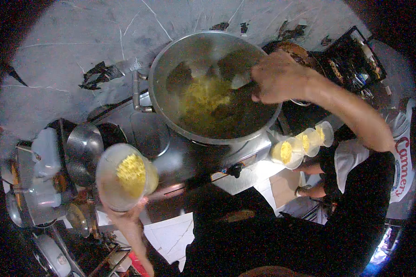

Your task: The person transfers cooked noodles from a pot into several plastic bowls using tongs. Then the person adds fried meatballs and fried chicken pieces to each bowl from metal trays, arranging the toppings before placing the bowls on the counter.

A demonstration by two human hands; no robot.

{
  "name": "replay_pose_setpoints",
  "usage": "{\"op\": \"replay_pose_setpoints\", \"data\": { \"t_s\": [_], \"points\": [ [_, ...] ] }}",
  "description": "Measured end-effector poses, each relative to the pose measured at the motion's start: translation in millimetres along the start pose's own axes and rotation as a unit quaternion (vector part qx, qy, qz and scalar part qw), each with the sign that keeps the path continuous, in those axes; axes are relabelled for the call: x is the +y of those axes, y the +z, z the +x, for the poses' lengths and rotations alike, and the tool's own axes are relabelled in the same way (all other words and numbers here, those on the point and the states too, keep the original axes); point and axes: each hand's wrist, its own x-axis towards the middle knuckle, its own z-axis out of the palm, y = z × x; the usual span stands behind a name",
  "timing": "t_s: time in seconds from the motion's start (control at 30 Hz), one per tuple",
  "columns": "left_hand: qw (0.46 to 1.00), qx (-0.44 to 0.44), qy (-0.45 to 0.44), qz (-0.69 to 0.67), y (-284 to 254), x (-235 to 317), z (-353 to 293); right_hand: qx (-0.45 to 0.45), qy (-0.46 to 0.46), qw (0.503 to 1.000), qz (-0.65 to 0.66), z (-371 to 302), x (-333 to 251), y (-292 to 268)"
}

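Observation:
My left hand [127,217] grips a translucent plastic tub [110,182] from below, tilted so its mouth shows. Inside lies a clump of crinkly yellow food [131,171], perhaps noodles. Over the right rim of a large metal pot [171,122], my right hand [282,78] is closed around the dark handle of a utensil [245,90]; its head is hard to make out in the haze. In the pot a mass of similar yellow food [205,97] sits in cloudy liquid, blurred by what looks like steam.
Clear plastic cups [289,153] holding yellow food stand in a row right of the stove [180,161]. The stove has a dark knob [235,171]. Metal bowls [84,141] are at left, a dark tray of utensils [356,60] at far right. A stained grey wall [101,37] rises behind.

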Motion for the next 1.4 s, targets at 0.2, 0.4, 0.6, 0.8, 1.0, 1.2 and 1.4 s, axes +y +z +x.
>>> {"op": "replay_pose_setpoints", "data": {
  "t_s": [0.2, 0.4, 0.6, 0.8, 1.0, 1.2, 1.4],
  "points": [
    [0.997, -0.02, 0.077, -0.007, 19, -52, -2, 0.015, -0.001, 0.998, 0.056, -10, -24, 6],
    [0.999, -0.014, 0.037, -0.015, 29, -49, -2, 0.138, -0.001, 0.989, 0.063, 1, -5, 5],
    [1.0, 0.001, 0.006, -0.019, 28, -59, -2, 0.095, 0.016, 0.995, -0.003, 25, 19, -17],
    [1.0, 0.014, -0.016, -0.02, 35, -56, -4, -0.052, 0.108, 0.992, 0.05, 56, 45, -18],
    [0.998, -0.019, 0.034, -0.039, 34, -70, -1, -0.018, 0.042, 0.995, 0.089, 55, 32, 11],
    [0.999, -0.022, 0.023, 0.01, 37, -87, -6, 0.065, -0.054, 0.995, 0.049, 24, -12, 35],
    [0.992, -0.039, -0.035, -0.111, 59, -90, -14, 0.101, -0.013, 0.994, 0.047, 17, -24, 41]
  ]
}}
